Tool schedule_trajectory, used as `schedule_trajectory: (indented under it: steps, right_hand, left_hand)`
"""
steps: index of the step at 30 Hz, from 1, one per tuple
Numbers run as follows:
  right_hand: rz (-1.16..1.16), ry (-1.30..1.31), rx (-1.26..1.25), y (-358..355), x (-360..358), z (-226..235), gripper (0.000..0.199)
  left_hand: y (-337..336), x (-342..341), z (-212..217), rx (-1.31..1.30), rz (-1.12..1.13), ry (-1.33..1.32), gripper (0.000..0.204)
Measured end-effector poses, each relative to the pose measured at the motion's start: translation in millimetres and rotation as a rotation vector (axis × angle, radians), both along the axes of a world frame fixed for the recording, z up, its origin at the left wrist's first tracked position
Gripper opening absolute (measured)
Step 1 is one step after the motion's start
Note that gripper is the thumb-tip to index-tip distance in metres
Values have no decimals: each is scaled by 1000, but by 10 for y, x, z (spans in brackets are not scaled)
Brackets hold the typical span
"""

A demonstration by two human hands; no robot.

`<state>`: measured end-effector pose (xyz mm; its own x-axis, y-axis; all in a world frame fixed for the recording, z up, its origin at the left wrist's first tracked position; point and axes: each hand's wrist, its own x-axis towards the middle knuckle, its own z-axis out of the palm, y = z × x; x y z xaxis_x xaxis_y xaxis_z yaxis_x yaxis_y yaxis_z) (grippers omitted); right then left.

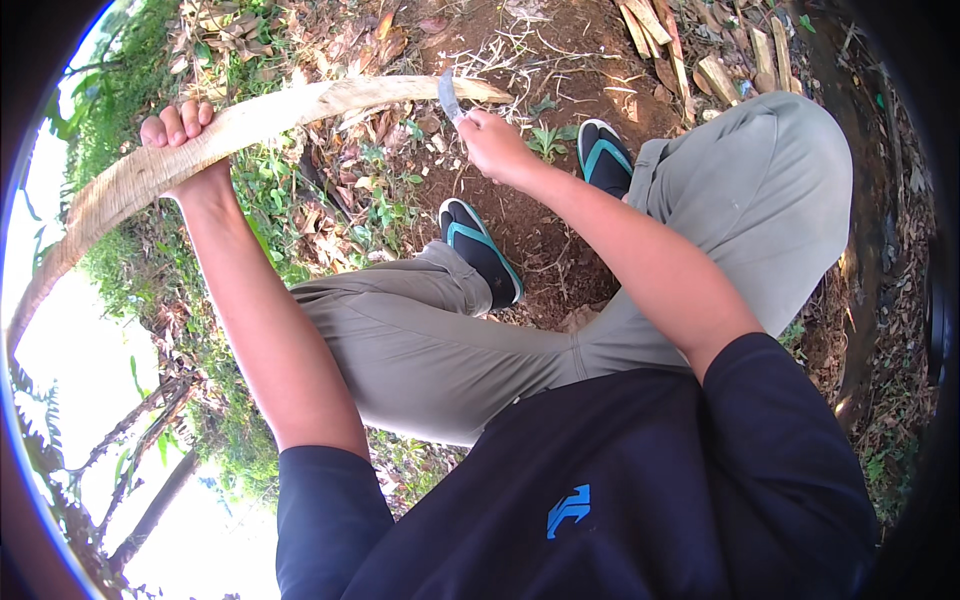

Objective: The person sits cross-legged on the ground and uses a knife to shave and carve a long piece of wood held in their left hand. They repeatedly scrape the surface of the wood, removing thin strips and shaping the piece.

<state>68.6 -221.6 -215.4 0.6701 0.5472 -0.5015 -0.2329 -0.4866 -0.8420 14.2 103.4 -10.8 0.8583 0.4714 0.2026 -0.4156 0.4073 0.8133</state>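
Observation:
A long, pale strip of wood (pixel 300 104) runs from the far left rim to just above my feet, looking curved in this wide view. My left hand (pixel 185 135) is closed round it, with fingertips showing over its far edge. In my right hand (pixel 492 148) is a knife, its handle hidden by my fingers. The short, slightly curved grey blade (pixel 448 96) lies across the strip near its right end, apparently touching the wood. Pale shavings (pixel 520 50) are scattered on the soil beyond that end.
My feet, in dark flip-flops with teal straps (pixel 480 245), rest on brown soil (pixel 545 265). Split wood pieces (pixel 718 80) lie at the far right. Green plants and dry leaves (pixel 345 165) cover the ground under the strip. A dark log-like shape (pixel 872 250) runs along the right.

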Motion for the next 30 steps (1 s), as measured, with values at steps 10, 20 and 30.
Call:
schedule_trajectory:
  steps: [10,20,30]
  right_hand:
    - [124,-163,11,5,13,-49,43]
    - [50,112,26,48,28,29,41]
    - [-38,270,123,141,54,87,23]
  left_hand:
    - [-68,-13,-20,23,26,-28,34]
    - [-209,-43,-59,3,-64,-98,37]
    - [-117,-33,-14,16,-103,-76,34]
